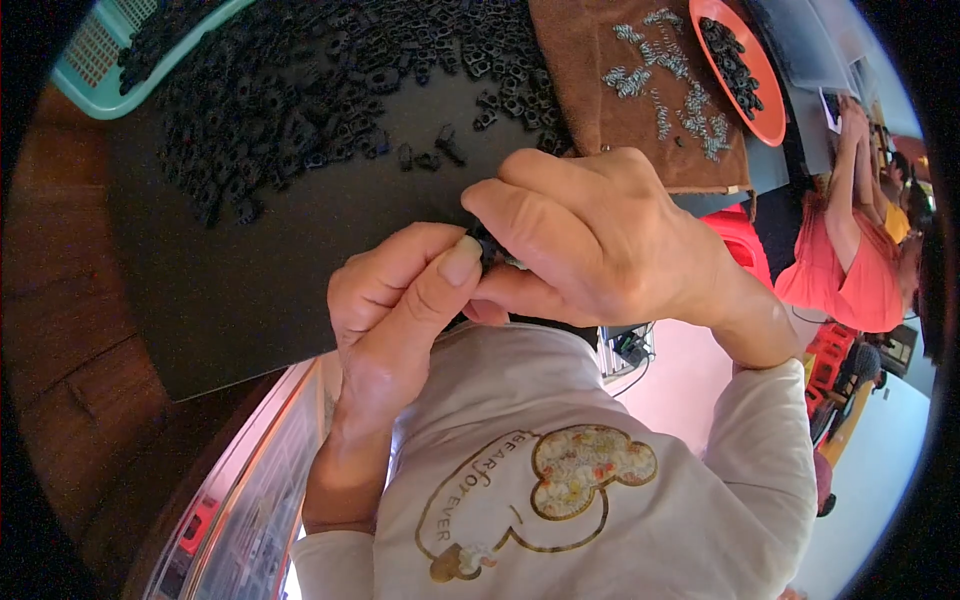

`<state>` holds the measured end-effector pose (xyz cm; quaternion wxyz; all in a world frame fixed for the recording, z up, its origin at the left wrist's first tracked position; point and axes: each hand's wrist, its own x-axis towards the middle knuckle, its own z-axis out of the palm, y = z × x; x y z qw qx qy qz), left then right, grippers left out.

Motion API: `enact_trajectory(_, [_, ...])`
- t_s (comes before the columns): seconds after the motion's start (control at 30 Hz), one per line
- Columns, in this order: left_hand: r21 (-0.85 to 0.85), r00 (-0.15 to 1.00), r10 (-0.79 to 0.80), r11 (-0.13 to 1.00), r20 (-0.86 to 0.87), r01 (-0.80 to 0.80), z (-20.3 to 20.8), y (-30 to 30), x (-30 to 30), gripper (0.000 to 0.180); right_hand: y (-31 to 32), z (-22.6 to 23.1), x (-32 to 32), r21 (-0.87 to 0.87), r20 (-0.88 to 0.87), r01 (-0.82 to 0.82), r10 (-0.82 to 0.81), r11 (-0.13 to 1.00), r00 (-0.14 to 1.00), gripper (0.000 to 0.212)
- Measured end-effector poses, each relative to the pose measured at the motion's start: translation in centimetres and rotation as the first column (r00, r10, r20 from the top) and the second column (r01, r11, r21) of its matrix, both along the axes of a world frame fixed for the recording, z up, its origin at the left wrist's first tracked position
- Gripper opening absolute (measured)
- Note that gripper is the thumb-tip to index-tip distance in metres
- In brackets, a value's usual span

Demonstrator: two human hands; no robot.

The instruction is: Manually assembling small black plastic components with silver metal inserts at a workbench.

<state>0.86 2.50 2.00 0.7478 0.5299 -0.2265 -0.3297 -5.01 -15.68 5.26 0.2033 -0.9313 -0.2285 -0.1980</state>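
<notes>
Left hand (400, 300) pinches black part (486, 243); right hand (605, 235) grips it. Remaining: loose black pieces (285, 105), springs (627, 83). Orange dish (769, 122): contents' completion unclear.

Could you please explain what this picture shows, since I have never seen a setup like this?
There is no machine here: a person works with two bare hands. The view comes from a wide fisheye camera worn on the person's head, looking down, so straight edges bend near the rim. The picture's left is the person's left.

The left hand pinches a small black part; the right hand meets it there, its exact grip partly hidden.

On the dark tabletop lie many loose black pieces, with a teal plastic basket at the upper left. To the right, a brown cloth bears small metal coil springs, beside an orange dish holding more black pieces.
</notes>
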Motion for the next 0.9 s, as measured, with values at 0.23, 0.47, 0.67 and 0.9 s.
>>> enact_trajectory(0.23, [-0.066, 0.984, 0.070, 0.996, 0.162, -0.060, -0.8, -0.4, -0.1, 0.019, 0.5, -1.3, 0.0, 0.013, 0.123, 0.014, -0.015, 1.000, 0.992, 0.032])
enact_trajectory(0.47, [-0.088, 0.983, 0.100, 0.992, 0.153, -0.087, -0.9, -0.2, -0.7, 0.017, 1.0, -2.0, 0.0, 0.068, 0.201, 0.024, -0.037, 0.997, 0.979, 0.032])
enact_trajectory(0.67, [-0.102, 0.988, 0.119, 0.989, 0.098, -0.109, -0.7, -0.1, -0.8, 0.017, 0.9, -1.3, -0.3, 0.160, 0.050, 0.044, -0.052, 0.986, 0.997, 0.033])
enact_trajectory(0.9, [-0.115, 0.993, 0.098, 0.989, 0.064, -0.091, -1.5, 0.4, -0.9, 0.023, 1.0, -1.5, 0.0, 0.114, 0.095, 0.024, -0.035, 0.993, 0.995, 0.032])
